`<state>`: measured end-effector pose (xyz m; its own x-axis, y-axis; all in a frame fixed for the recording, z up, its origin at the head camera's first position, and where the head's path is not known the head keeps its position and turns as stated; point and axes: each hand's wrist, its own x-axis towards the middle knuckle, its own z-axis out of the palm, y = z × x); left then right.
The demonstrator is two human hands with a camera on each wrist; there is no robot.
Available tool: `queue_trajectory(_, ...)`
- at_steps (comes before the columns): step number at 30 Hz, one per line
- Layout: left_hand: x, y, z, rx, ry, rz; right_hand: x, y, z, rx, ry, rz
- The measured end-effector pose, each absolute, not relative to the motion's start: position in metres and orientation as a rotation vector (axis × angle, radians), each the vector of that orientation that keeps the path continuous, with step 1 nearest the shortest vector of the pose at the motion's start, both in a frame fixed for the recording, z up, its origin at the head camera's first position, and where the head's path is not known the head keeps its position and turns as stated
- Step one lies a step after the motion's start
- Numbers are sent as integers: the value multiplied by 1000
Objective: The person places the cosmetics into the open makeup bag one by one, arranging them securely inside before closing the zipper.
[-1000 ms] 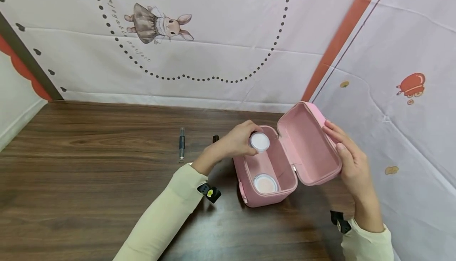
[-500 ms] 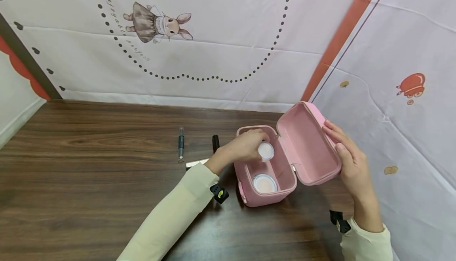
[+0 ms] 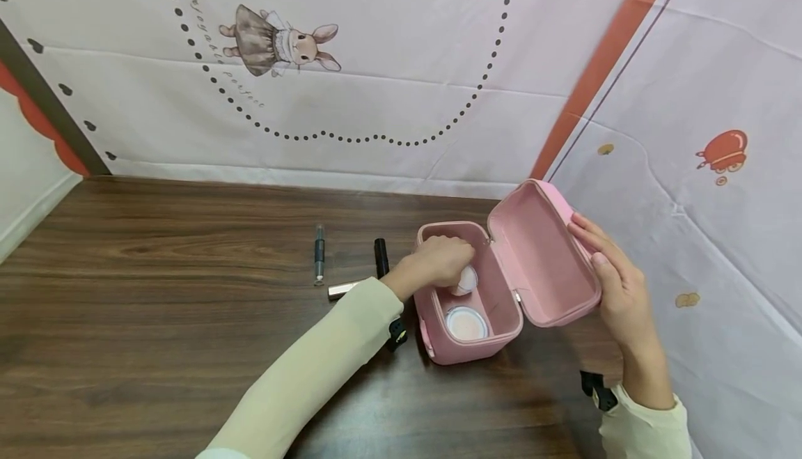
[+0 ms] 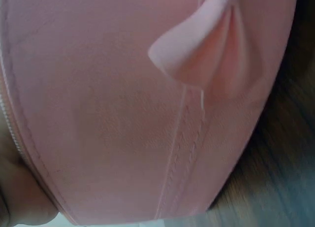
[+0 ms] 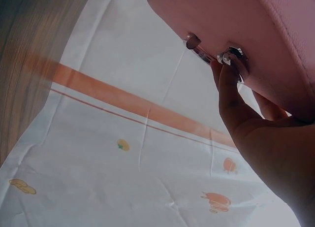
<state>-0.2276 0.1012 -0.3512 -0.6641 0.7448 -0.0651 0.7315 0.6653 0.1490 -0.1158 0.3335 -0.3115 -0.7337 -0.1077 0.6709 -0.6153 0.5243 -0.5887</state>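
A pink zippered cosmetic case [image 3: 466, 354] stands with its lid [image 3: 541, 257] tipped back to the right. Down inside the case, my left hand [image 3: 443, 260] grips a round white compact [image 3: 466, 282], partly covered by the fingers. A second round compact [image 3: 466, 324] with a pale top lies at the case's near end. My right hand [image 3: 620, 288] holds the lid by its outer edge. The right wrist view shows its fingers at the metal handle fittings [image 5: 232, 57]. The case's outer wall [image 4: 108, 113], with a pink bow [image 4: 211, 54], fills most of the left wrist view.
Left of the case, a slim dark pen-like stick [image 3: 319, 253] with clear ends lies on the wooden table [image 3: 156, 306]. Nearer the case are a black tube [image 3: 381, 257] and a shiny metallic tube [image 3: 341, 290], partly behind the left sleeve. Printed cloth [image 3: 401, 83] hangs behind.
My left hand has moved right and lower into the case with the white compact, which is now more hidden. The right hand and lid have stayed in place.
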Motion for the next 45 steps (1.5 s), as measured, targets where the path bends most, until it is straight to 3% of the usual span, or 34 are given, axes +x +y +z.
queue_trajectory(10,-226,104,-350,1165,2727,47,-115,333,-311,575,-2203,1161)
queue_trajectory(38,-229,103,-349,1277,2572,306,-115,331,-310,595,-2187,1142)
queue_trajectory(45,-227,102,-351,1200,2593,333,-114,330,-310,591,-2192,1145)
